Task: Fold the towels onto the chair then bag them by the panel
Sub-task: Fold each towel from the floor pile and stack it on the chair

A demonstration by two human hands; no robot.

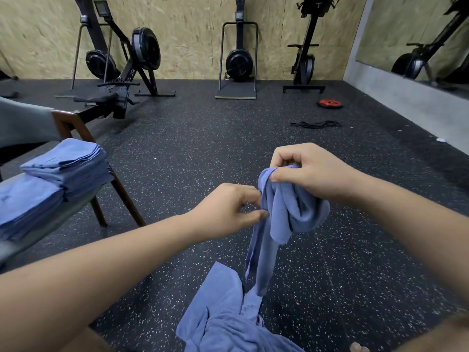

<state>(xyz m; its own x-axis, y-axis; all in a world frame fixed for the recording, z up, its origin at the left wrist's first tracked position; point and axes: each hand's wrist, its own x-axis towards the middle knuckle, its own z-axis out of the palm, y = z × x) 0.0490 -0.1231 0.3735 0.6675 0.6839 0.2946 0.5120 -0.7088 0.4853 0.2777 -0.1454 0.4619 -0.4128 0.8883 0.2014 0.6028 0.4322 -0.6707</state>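
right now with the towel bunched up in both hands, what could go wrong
1. The towel hangs twisted between the left hand and right hand; folded like this, it may come out lumpy.
2. Its tail reaches the loose towels below and could drag one onto the floor.
3. The folded stack sits at the chair seat's edge; adding another might tip it.

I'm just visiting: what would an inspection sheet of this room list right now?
Surface: dark speckled floor.
Job's things: two stacks of folded towels on the chair; one towel held up; unfolded towels heaped below; no bag seen.
Clutter: red weight plate on the floor.
Hands: left hand pinches the towel's edge; right hand grips its top.
Cables: black cord loose on the floor.
Surroundings: exercise machines along a chipboard wall; mirror at right.
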